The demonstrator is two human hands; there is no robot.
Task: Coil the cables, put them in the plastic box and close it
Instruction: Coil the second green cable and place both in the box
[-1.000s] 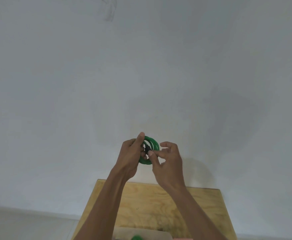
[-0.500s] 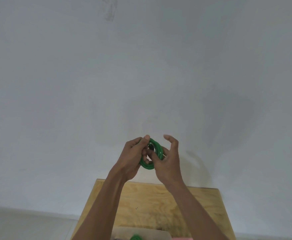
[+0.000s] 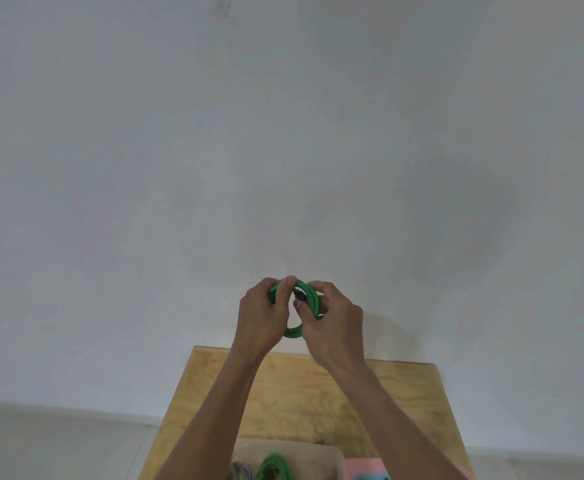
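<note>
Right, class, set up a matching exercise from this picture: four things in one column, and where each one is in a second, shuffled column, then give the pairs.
Things
1. green cable coil
2. plastic box
3. wooden table
4. pink item

Places
A. against the wall, under the forearms
B. on the table at the bottom edge, just right of the box
C. raised in front of the wall, gripped by the left hand and right hand
D. on the table's near part, with another green cable inside

Pairs: 1-C, 2-D, 3-A, 4-B
</note>
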